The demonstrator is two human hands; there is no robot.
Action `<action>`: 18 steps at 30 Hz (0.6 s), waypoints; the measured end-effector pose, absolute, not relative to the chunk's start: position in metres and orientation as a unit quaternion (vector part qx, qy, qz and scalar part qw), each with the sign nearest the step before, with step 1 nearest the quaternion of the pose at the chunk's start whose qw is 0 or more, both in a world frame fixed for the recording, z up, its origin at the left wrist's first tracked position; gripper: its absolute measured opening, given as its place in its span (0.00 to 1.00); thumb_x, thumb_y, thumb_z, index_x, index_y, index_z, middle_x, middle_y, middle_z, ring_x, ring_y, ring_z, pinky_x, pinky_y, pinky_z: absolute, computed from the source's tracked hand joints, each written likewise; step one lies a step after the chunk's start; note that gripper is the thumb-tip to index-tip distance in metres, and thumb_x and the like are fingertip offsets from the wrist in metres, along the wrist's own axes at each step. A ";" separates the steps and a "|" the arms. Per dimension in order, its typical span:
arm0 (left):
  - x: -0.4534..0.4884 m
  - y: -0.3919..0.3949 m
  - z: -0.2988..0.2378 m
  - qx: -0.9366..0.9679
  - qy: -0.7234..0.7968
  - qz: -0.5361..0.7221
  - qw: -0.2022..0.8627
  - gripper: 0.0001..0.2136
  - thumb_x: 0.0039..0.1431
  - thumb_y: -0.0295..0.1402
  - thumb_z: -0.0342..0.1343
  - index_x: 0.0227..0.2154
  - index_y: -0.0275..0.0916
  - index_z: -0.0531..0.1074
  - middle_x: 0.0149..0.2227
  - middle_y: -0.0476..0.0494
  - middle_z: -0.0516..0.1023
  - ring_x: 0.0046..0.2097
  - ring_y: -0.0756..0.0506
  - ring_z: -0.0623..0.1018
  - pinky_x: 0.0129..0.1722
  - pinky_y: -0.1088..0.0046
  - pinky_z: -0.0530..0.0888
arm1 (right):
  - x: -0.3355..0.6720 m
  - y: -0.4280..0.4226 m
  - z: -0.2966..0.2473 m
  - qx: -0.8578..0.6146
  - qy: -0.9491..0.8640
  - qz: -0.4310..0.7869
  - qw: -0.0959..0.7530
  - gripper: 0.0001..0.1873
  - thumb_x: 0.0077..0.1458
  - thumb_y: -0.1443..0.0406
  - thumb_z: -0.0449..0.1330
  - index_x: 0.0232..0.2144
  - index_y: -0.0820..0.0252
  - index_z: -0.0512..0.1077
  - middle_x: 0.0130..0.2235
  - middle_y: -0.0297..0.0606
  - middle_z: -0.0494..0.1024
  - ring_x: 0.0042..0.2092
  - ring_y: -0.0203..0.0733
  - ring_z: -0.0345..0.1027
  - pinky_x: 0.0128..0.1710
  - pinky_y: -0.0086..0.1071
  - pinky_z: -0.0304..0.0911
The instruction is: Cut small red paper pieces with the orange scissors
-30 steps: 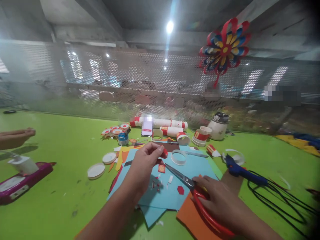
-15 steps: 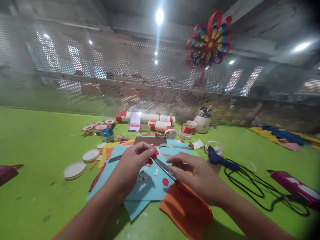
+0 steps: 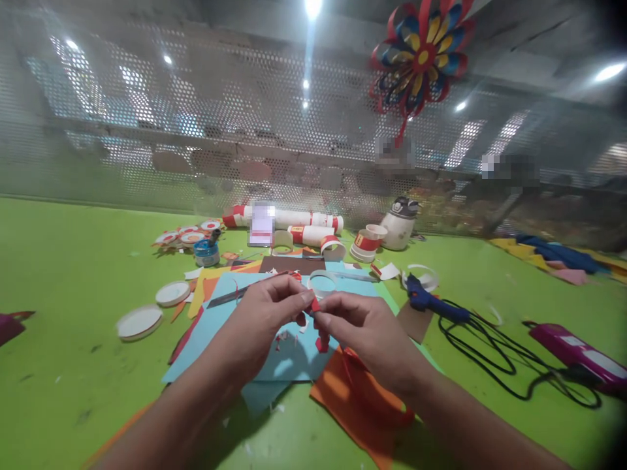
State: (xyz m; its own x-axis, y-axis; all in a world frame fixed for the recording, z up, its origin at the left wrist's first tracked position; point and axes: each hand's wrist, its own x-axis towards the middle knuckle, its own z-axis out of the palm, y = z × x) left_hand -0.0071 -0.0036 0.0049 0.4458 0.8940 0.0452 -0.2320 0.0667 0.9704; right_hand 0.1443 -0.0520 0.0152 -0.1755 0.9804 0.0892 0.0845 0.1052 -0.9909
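Observation:
Between the fingertips of both hands is a small red paper piece. My left hand pinches its left side, while my right hand has thumb and forefinger closed at its right edge. Under my right hand the red handles of a pair of scissors lie over an orange sheet; the blades are mostly hidden. Below the fingertips a red hexagon-like scrap and small paper bits rest on a light blue sheet.
Beyond the hands are a white ring, paper tubes and a white jug. At the left are a blue jar and round lids. A blue glue gun with a looping black cord lies at the right.
My right hand has moved left and closed onto the red piece that my left hand holds. The scissors have gone mostly out of sight beneath it. The whole view has tipped down slightly.

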 end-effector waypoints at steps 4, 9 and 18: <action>-0.005 -0.004 0.006 0.523 0.308 0.433 0.666 0.06 0.48 0.31 0.60 0.21 0.36 0.70 0.22 0.50 0.70 0.26 0.52 0.68 0.29 0.74 0.65 | 0.143 -0.053 0.016 -0.456 -0.581 0.492 0.460 0.05 0.51 0.65 0.60 0.30 0.62 0.74 0.31 0.34 0.74 0.27 0.32 0.65 0.31 0.31 0.61; -0.007 -0.005 0.004 0.549 0.313 0.433 0.643 0.07 0.50 0.33 0.59 0.22 0.36 0.70 0.23 0.51 0.70 0.26 0.52 0.69 0.29 0.73 0.65 | 0.142 -0.051 0.014 -0.456 -0.582 0.486 0.467 0.05 0.52 0.65 0.60 0.29 0.63 0.74 0.29 0.33 0.73 0.25 0.32 0.64 0.30 0.31 0.60; -0.010 -0.004 0.004 0.573 0.318 0.418 0.628 0.08 0.52 0.34 0.58 0.23 0.36 0.69 0.23 0.51 0.70 0.27 0.51 0.69 0.30 0.72 0.64 | 0.142 -0.051 0.013 -0.451 -0.589 0.477 0.471 0.07 0.53 0.65 0.59 0.28 0.63 0.75 0.28 0.34 0.73 0.25 0.33 0.63 0.30 0.32 0.60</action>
State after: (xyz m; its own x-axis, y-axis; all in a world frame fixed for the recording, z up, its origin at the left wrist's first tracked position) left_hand -0.0097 -0.0036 0.0040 0.4470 0.8909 0.0800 -0.1607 -0.0080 0.9870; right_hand 0.1420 -0.0515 0.0132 -0.1500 0.9808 0.1249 0.0810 0.1381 -0.9871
